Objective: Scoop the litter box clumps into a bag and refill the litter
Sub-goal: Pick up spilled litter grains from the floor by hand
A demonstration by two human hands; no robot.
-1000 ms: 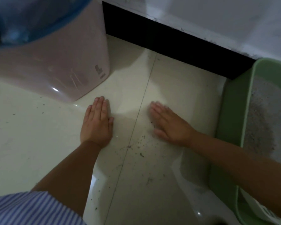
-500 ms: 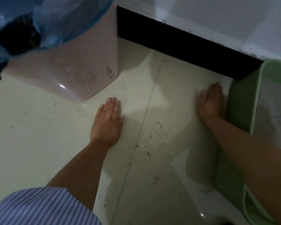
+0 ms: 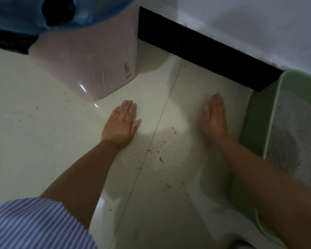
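Observation:
A green litter box (image 3: 255,119) stands on the floor at the right, holding grey litter (image 3: 294,133). A pink bin (image 3: 90,56) lined with a blue bag (image 3: 16,13) stands at the upper left. My left hand (image 3: 121,123) lies flat on the tile, palm down, just in front of the bin. My right hand (image 3: 214,119) rests flat on the floor with straight fingers, a little left of the litter box wall. Scattered dark litter crumbs (image 3: 162,144) lie on the tile between my hands. Neither hand holds anything.
A black skirting board (image 3: 205,49) runs along the white wall behind. Cream floor tiles (image 3: 34,132) spread to the left. My blue striped sleeve (image 3: 31,225) fills the lower left corner. A dark object (image 3: 7,42) sits at the left edge beside the bin.
My right hand slid from the middle of the floor to the litter box side, then came slightly back left. The left hand stayed flat; the view shifted right.

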